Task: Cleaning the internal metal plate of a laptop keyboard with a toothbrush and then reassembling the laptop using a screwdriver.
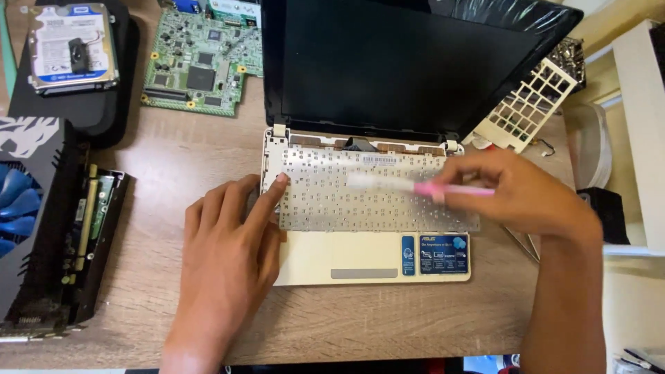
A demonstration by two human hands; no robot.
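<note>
Both forearms reach up from the lower edge toward a small white laptop with its keyboard removed.

Left hand (225, 256) is laid flat, its fingers (267, 197) slightly spread, the index tip pressed on the left edge of the bare keyboard tray (325, 201). Right hand (519, 194) is closed in a pinch on a pink and white brush (415, 185), whose long axis is held nearly level, the blurred white end pointed left over the tray. The laptop (367, 257) is placed on a wooden tabletop (180, 159); a circuit board (197, 66), a hard drive (69, 45) and a graphics card (41, 221) are seen on the left, well apart.
</note>
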